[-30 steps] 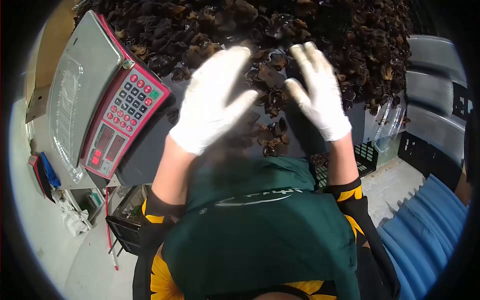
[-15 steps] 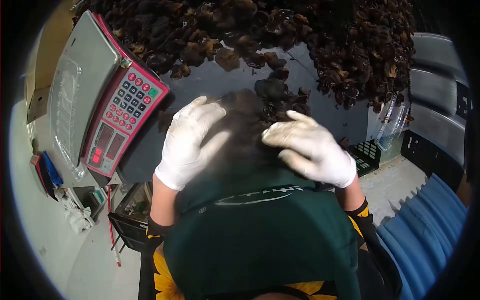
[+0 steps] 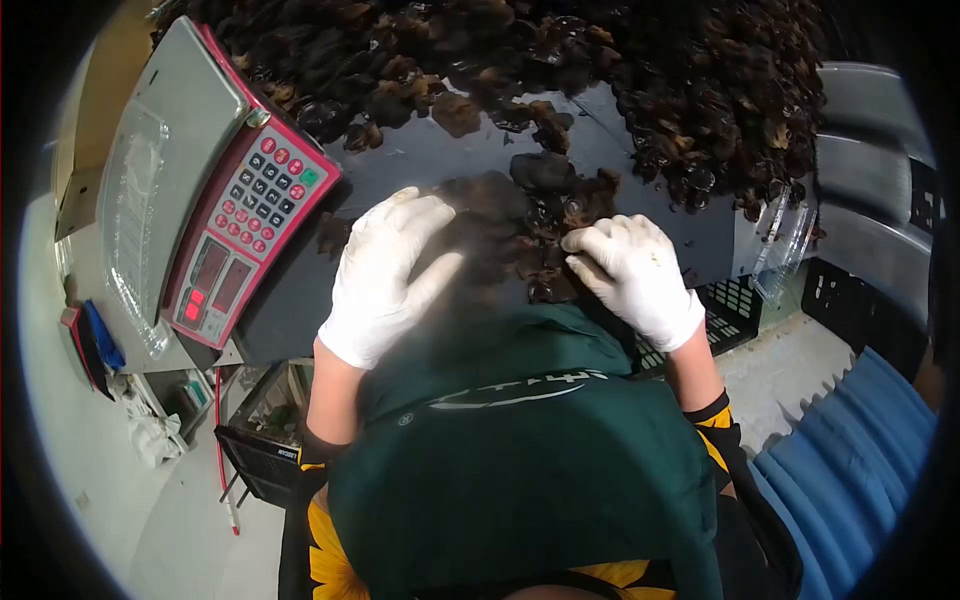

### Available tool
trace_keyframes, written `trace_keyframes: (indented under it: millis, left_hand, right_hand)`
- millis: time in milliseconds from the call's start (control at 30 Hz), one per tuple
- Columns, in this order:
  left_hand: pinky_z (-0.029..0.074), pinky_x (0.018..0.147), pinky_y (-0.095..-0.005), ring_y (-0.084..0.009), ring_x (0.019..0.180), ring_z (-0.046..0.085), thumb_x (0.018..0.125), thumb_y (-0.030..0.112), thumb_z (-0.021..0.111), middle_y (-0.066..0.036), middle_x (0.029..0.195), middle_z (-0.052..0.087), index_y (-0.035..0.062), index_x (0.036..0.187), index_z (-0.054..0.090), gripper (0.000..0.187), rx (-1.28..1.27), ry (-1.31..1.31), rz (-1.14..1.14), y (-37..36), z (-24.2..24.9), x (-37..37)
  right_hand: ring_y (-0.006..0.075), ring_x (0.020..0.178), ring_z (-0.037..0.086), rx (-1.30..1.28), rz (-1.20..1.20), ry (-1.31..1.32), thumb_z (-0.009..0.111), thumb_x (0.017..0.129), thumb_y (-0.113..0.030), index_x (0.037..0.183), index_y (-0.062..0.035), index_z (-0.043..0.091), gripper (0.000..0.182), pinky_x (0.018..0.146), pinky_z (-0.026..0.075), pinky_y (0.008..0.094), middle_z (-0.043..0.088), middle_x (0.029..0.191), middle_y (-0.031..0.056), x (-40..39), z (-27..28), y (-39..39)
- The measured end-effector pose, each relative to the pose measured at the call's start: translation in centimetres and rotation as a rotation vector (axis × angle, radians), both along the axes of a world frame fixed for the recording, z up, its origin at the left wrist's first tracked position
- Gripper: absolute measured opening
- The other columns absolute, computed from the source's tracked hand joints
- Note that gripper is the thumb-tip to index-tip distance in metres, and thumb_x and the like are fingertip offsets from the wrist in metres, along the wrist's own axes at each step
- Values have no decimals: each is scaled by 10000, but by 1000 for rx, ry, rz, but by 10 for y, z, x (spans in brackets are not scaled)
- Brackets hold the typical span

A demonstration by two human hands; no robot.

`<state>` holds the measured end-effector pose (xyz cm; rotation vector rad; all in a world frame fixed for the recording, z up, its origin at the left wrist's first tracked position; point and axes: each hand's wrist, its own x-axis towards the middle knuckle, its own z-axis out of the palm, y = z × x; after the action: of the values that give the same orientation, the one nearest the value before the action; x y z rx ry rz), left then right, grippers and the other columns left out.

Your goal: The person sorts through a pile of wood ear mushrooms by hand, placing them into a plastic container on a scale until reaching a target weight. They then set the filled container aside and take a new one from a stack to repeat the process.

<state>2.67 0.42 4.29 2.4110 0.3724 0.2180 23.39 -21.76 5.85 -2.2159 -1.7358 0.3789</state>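
Both hands wear white gloves. My left hand (image 3: 392, 275) is beside a blurred cluster of dark brown, fungus-like pieces (image 3: 488, 215), with its thumb and fingers apart and nothing visible between them. At the right edge of that cluster, my right hand (image 3: 638, 275) has its fingers curled and its thumb pressed near them; whatever it may hold is hidden. More dark, wet pieces (image 3: 545, 172) lie on the dark grey table surface (image 3: 420, 158) just ahead of the hands. A large heap of the same pieces (image 3: 720, 110) covers the far side.
A red and grey weighing scale (image 3: 255, 210) stands at the left. Clear plastic packs (image 3: 785, 245) and a black crate (image 3: 728, 310) are at the right. Blue fabric (image 3: 850, 470) is at lower right, and a black box (image 3: 265, 450) stands low at the left.
My right hand has shifted slightly right, and its fingers have curled in from a more spread pose. More dark pieces now show between the hands. My left hand has barely moved.
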Motion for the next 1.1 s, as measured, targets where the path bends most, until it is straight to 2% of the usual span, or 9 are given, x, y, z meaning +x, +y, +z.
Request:
trace_keyframes:
  millis: [100, 300, 433, 533, 633, 767, 867, 967, 1100]
  left_hand:
    - [452, 1120, -465, -386, 1293, 595, 836, 144, 820, -142, 1257, 686, 52, 1241, 691, 434, -8, -11, -7, 1, -2, -1]
    - [447, 1121, -465, -381, 1296, 593, 850, 162, 809, -138, 1258, 685, 56, 1234, 692, 415, -18, 7, 0, 2, 1, 3]
    - [448, 1120, -463, -377, 1291, 595, 852, 161, 806, -136, 1261, 685, 59, 1240, 689, 418, -5, 11, 10, 1, -1, 1]
    - [446, 1121, -463, -376, 1292, 595, 851, 158, 806, -134, 1263, 686, 59, 1243, 688, 421, -8, -6, -2, 2, -3, 0]
    - [441, 1125, -464, -376, 1296, 592, 849, 157, 806, -131, 1266, 685, 56, 1244, 686, 425, 15, -10, -1, 1, -3, -1]
    - [436, 1129, -461, -371, 1309, 583, 846, 161, 810, -128, 1274, 680, 59, 1251, 683, 436, 1, 6, 0, 0, -1, 2]
    - [436, 1127, -459, -366, 1314, 579, 837, 162, 815, -128, 1278, 677, 64, 1260, 680, 455, 15, 12, -5, 1, -2, 0]
    - [437, 1127, -459, -362, 1309, 582, 819, 156, 822, -125, 1282, 676, 67, 1271, 674, 484, 67, 21, -1, -1, -1, 0]
    - [426, 1135, -457, -354, 1306, 583, 786, 139, 835, -121, 1321, 671, 74, 1314, 657, 560, 123, 32, 19, 0, 0, -5]
  right_hand:
    - [275, 857, 728, 61, -116, 271, 731, 920, -160, 1016, -82, 751, 126, 802, 542, 388, 772, 962, 86, 15, 24, -6]
    - [196, 894, 761, 64, -550, 786, 658, 983, -42, 1165, 55, 725, 217, 833, 587, 311, 779, 1016, 131, 37, 62, -33]
    - [274, 946, 754, -6, -177, 595, 673, 959, -95, 1181, -4, 733, 247, 891, 577, 364, 776, 1053, 147, 32, 43, -24]
    - [293, 1081, 724, -81, -38, 818, 697, 922, -102, 1350, -29, 663, 436, 984, 546, 389, 750, 1188, 148, 23, 52, -9]
    - [299, 1191, 684, 226, -146, 675, 682, 904, -75, 1394, -30, 637, 495, 1055, 515, 396, 703, 1307, 166, 25, 39, -2]
    - [361, 1310, 603, 319, -334, 297, 703, 900, -103, 1391, -16, 621, 505, 1117, 466, 419, 623, 1412, 218, 46, 1, 17]
    - [459, 1380, 483, 294, -123, 40, 747, 869, -292, 1454, -67, 567, 652, 1159, 393, 502, 501, 1528, 238, 36, -18, 45]
    - [436, 1448, 407, 174, 168, 21, 752, 844, -368, 1399, -138, 620, 615, 1187, 291, 618, 500, 1541, 175, -10, -25, 59]
    - [397, 1445, 419, 147, 3, -143, 727, 876, -367, 1283, -188, 689, 446, 1216, 249, 594, 550, 1504, 116, 13, -28, 62]
